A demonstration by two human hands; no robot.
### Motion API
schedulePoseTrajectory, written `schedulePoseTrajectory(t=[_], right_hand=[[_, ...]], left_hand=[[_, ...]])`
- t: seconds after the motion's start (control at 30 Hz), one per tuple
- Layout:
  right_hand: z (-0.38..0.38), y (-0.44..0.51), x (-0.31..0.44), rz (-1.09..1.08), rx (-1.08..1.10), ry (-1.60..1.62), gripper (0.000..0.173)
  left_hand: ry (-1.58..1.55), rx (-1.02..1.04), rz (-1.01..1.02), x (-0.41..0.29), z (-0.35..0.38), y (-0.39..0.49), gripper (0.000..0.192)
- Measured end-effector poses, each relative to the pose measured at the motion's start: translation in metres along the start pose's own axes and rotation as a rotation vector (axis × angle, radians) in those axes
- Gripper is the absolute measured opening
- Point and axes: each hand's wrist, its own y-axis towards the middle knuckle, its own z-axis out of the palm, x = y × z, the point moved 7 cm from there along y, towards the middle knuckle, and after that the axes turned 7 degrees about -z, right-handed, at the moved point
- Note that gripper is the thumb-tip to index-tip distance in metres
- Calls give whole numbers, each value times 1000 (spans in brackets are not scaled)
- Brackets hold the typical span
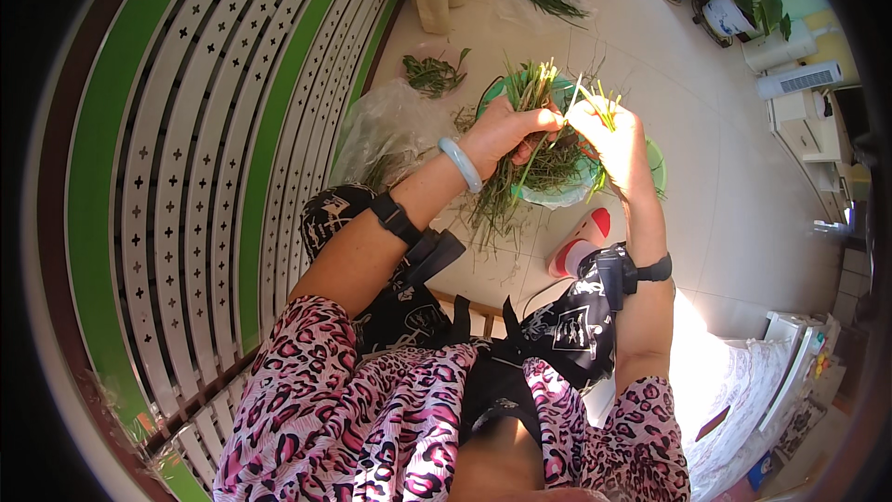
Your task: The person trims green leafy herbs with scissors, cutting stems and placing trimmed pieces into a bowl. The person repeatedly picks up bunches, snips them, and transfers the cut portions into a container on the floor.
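My left hand (507,127), with a pale bangle at the wrist, grips a thick bunch of chive-like greens (531,84). Pale stalk ends stick up above its fingers, and long green leaves hang down below. In my right hand (619,143) is a smaller bundle of thin stalks (598,99), brightly sunlit. The thumbs and fingertips of both hands nearly meet around a single stalk, and which hand pinches it I cannot tell. Under the hands stands a teal basin (557,196), lined with thin plastic and holding loose greens and dry trimmings (554,171).
Left of the basin lie a clear plastic bag (397,122) and a pinkish bowl of leafy greens (433,75). Another bag with green stalks (550,0) rests farther off. A light green container (655,160) is partly hidden by my right hand. A slatted white-and-green panel (209,174) borders the left.
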Motion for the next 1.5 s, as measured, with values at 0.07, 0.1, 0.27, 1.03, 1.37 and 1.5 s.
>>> schedulePoseTrajectory(t=[0.07,0.1,0.27,1.03,1.37,1.5], right_hand=[[0,-1,2,2,10,16,11],[-1,-1,2,10,8,8,11],[-3,0,-2,54,-10,123,9],[-12,6,-5,-17,-136,-108,13],[-5,4,1,-74,-170,-84,14],[-2,4,-3,10,-142,-67,14]], left_hand=[[-4,15,13,0,1,0,16],[-12,17,7,0,1,1,16],[-20,27,-2,1,-1,1,17],[-10,-109,131,-9,-7,-2,18],[15,-113,160,-10,-6,1,16],[40,-108,157,-10,-5,1,18]])
